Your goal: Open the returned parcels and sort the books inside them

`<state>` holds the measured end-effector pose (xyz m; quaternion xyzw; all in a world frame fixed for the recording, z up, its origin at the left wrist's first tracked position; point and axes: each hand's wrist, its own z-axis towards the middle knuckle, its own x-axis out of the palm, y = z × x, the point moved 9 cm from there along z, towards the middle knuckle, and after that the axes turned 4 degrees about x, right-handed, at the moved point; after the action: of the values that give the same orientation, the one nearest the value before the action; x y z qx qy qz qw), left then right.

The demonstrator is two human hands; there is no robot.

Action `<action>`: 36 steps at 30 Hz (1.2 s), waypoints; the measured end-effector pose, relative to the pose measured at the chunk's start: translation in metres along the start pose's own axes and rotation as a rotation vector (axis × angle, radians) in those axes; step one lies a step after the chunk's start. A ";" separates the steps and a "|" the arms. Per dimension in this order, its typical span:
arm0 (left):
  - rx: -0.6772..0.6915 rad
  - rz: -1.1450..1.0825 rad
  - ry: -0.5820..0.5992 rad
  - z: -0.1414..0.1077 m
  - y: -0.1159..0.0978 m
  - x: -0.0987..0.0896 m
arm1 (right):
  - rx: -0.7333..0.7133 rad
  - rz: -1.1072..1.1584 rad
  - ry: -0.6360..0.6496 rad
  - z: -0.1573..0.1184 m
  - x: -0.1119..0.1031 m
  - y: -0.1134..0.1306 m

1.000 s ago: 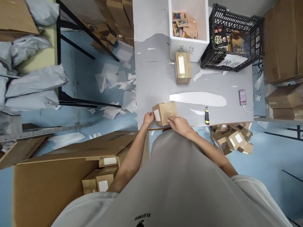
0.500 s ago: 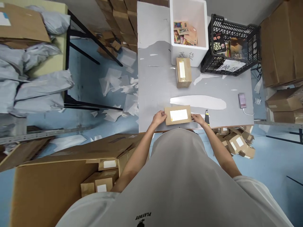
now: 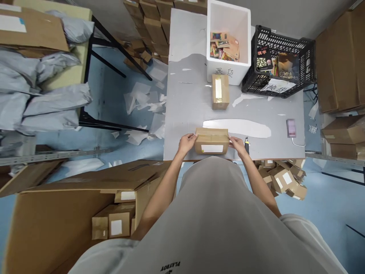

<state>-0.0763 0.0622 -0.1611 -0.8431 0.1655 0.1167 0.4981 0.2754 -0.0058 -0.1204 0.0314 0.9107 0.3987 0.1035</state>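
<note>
A small brown cardboard box (image 3: 211, 139) with a white label on the side toward me is at the table's front edge, its taped seam showing on top. My left hand (image 3: 187, 143) grips its left end, fingers at the upper corner. At the opposite end, my right hand (image 3: 237, 144) holds the box with thumb and fingers closed on the corner. Just right of that hand lies a yellow and black box cutter (image 3: 246, 144), partly covered by the wrist. A second taped cardboard box (image 3: 220, 92) stands farther back on the grey table (image 3: 185, 106).
Behind stand a white foam bin (image 3: 228, 70) of small packets and a black crate (image 3: 251, 78) with books. A phone (image 3: 291, 128) on a cable lies right. A big open carton (image 3: 62, 224) holds boxes at my left. Paper scraps (image 3: 142, 97) litter the floor.
The box has tipped in my hands: its label, facing up before, now faces me, and the seamed side shows on top. Both hands stay at its ends. The view has shifted slightly.
</note>
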 end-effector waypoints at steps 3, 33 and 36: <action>0.072 0.020 0.001 -0.019 -0.006 0.006 | -0.095 -0.068 -0.091 -0.010 -0.015 -0.001; 0.147 -0.234 0.142 0.147 -0.190 0.107 | -0.297 -0.084 -0.009 0.180 0.050 0.164; 0.161 -0.255 0.166 0.140 -0.184 0.113 | -0.354 -0.077 0.015 0.176 0.050 0.157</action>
<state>0.0960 0.2497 -0.1214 -0.8215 0.1067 -0.0310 0.5593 0.2598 0.2347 -0.1302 -0.0253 0.8277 0.5486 0.1157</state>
